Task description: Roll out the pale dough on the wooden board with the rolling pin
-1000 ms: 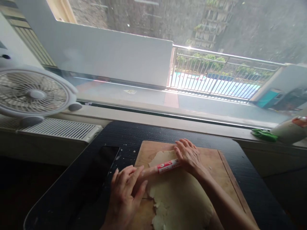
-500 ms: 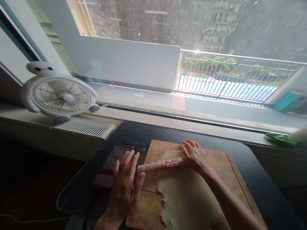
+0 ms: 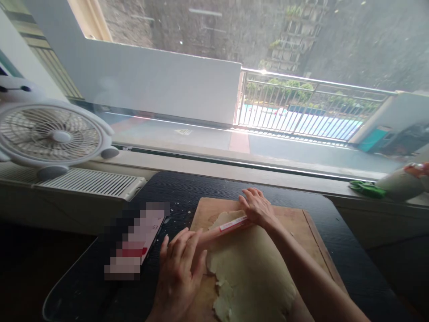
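A wide flat sheet of dough (image 3: pixel 254 268) with a ragged left edge lies on a wooden board (image 3: pixel 298 223). Across its far part rests a pale rolling pin (image 3: pixel 211 236) with a red and white label. My right hand (image 3: pixel 257 206) lies over the pin's right end, fingers stretched forward. At the pin's left end is my left hand (image 3: pixel 181 266), its fingers extended and the thumb apart, with the palm side hidden. Both hands appear to press on the pin with open fingers rather than wrap it.
The board sits on a black table (image 3: pixel 181 190) by a window. Left of the board lies a phone (image 3: pixel 147 237), partly pixelated. A white fan (image 3: pixel 60 136) stands at the left, and a green item (image 3: pixel 368 188) lies on the right sill.
The view has shifted right, so the fan and phone appear farther left. My left hand has come onto the pin's left end, and the pin has turned about its axis.
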A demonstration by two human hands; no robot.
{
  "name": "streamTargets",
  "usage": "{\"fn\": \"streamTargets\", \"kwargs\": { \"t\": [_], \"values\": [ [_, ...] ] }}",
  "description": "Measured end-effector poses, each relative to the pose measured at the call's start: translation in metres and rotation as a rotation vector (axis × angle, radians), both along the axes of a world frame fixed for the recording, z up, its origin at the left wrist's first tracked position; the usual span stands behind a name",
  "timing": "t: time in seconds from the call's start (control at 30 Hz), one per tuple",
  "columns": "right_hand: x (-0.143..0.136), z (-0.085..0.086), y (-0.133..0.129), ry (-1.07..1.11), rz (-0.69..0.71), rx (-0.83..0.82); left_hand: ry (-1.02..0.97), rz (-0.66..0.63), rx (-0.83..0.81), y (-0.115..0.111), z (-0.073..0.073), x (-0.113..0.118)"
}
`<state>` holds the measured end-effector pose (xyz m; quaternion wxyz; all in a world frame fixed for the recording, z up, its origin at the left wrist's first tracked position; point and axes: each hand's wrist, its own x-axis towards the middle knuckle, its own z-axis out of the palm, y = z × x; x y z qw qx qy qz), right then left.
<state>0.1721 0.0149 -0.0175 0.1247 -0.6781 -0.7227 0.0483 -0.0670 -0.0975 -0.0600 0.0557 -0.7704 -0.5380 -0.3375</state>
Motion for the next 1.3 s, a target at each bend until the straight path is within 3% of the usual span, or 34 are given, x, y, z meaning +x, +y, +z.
{"fn": "streamTargets", "kwargs": {
  "t": [0.1, 0.3, 0.4, 0.47, 0.63, 0.73, 0.8, 0.93, 1.0, 1.07, 1.17, 1.3],
  "values": [
    [-0.003, 0.003, 0.008, 0.033, -0.018, -0.008, -0.012, 0.007, 0.001, 0.000, -0.002, -0.002],
    [0.026, -0.016, -0.081, 0.005, 0.017, 0.146, -0.016, -0.061, 0.018, -0.001, -0.001, -0.005],
    [0.036, -0.020, -0.099, 0.008, -0.005, 0.157, -0.006, -0.083, 0.027, 0.001, -0.001, -0.005],
    [0.033, -0.017, -0.082, -0.012, -0.028, 0.140, -0.007, -0.081, 0.033, 0.001, -0.002, -0.005],
    [0.009, -0.002, -0.005, -0.030, -0.064, 0.092, -0.005, -0.064, 0.026, 0.001, -0.001, -0.006],
    [0.007, -0.002, 0.001, 0.014, -0.008, 0.117, -0.002, -0.058, 0.021, 0.001, -0.002, -0.007],
    [0.018, -0.009, -0.024, 0.048, 0.083, 0.193, 0.000, -0.063, 0.041, 0.002, -0.003, -0.008],
    [0.050, -0.023, -0.110, 0.089, 0.227, 0.351, 0.032, -0.139, 0.043, 0.004, -0.008, -0.010],
    [0.058, -0.019, -0.143, 0.056, 0.217, 0.369, 0.054, -0.207, 0.014, 0.005, -0.009, -0.011],
    [0.058, -0.009, -0.157, 0.058, 0.204, 0.331, 0.063, -0.266, -0.013, 0.005, -0.011, -0.012],
    [0.047, 0.007, -0.138, 0.170, 0.140, 0.296, 0.086, -0.322, -0.038, 0.003, -0.010, -0.010],
    [0.033, 0.009, -0.076, 0.257, 0.058, 0.287, 0.111, -0.343, -0.039, 0.000, -0.001, 0.000]
  ]
}}
